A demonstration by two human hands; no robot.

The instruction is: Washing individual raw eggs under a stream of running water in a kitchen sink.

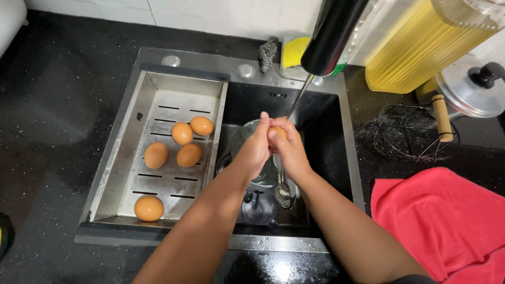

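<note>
Over the black sink (336, 158), my left hand (256, 148) and my right hand (290, 150) close together around a brown egg (278, 130). A thin stream of water (298, 100) runs from the black tap (331, 37) onto the egg. Below my hands lie a glass bowl (243, 138), a glass lid (258, 206) and a metal spoon (283, 192). Several more brown eggs (182, 133) rest in the steel drain tray (158, 100) on the sink's left side, one egg (149, 208) apart near the front.
A red cloth (442, 215) lies on the black counter (52, 105) at the right. Behind it are a wire basket (405, 134) with a whisk (441, 118), a pot lid (473, 87) and a yellow container (421, 47). A scrubber (268, 52) and sponge (294, 50) sit behind the sink.
</note>
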